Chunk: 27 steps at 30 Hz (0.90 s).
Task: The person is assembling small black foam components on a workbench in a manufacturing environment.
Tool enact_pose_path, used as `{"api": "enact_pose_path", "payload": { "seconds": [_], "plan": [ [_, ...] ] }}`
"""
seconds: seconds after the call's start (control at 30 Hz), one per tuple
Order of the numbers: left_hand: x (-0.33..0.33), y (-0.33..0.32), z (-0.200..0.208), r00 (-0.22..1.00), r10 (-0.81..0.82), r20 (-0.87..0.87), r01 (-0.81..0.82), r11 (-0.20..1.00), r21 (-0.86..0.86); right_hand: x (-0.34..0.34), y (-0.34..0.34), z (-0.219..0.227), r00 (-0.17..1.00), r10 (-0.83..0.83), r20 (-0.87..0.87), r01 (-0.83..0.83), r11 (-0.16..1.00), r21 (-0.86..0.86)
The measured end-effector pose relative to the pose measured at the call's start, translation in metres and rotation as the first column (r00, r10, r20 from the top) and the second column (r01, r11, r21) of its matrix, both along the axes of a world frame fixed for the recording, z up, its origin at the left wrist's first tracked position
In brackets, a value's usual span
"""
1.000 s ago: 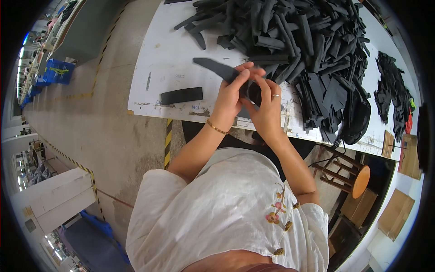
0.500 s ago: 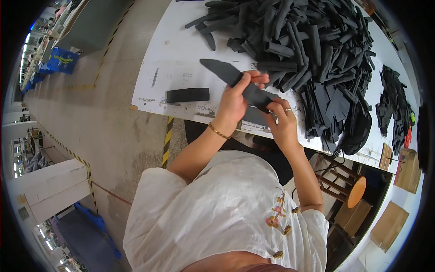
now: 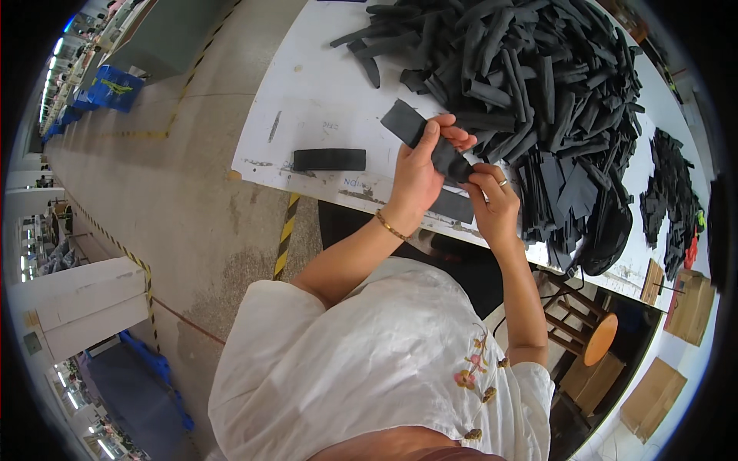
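Note:
A black strip of fabric-like material (image 3: 403,123) is held above the near edge of the table, between my two hands. My left hand (image 3: 419,169) grips its middle with the thumb on top, and a squared end sticks out beyond the thumb. The fingers of my right hand (image 3: 496,201) pinch the strip's other end, where it looks curled. Below my hands a flat dark strip (image 3: 453,207) lies at the table edge, partly covered. To the left, another flat black strip (image 3: 330,160) rests on the white tabletop.
A large heap of rolled black pieces (image 3: 530,69) covers the far right of the white table (image 3: 300,115). Nearer are stacked flat dark pieces (image 3: 557,188) and a black bag (image 3: 607,230). A wooden stool (image 3: 600,338) stands at the lower right, and another dark pile (image 3: 667,200) lies beyond.
The held strip's outer end, long and tapered before, now shows shorter and squared. Both hands still hold it, and the right fingers have curled its near end. The view has shifted slightly.

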<state>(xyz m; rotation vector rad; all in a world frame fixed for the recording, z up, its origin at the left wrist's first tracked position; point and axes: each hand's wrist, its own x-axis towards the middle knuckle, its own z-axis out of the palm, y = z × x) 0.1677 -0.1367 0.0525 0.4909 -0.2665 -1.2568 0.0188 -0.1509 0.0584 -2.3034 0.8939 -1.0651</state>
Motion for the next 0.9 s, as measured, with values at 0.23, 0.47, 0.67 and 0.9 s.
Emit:
{"api": "enact_pose_path", "payload": {
  "seconds": [0.23,0.47,0.67,0.9],
  "plan": [
    [-0.006,0.0,-0.009,0.999,0.035,-0.024,-0.034,0.999,0.026,0.0,-0.001,-0.006,1.0,0.002,0.019,-0.002,1.0,0.023],
    [-0.008,0.001,-0.011,1.0,0.018,-0.008,-0.018,0.999,0.038,0.0,-0.005,-0.008,1.0,0.012,0.027,-0.013,1.0,0.028],
    [0.001,-0.004,-0.012,0.998,-0.008,-0.07,0.011,0.999,0.045,0.0,-0.004,-0.003,1.0,0.03,0.006,-0.031,0.991,0.133],
    [0.005,-0.009,-0.005,0.998,0.019,0.065,-0.016,0.999,-0.04,0.032,0.002,-0.014,0.898,-0.297,0.324,0.055,0.807,0.588]
  ]
}}
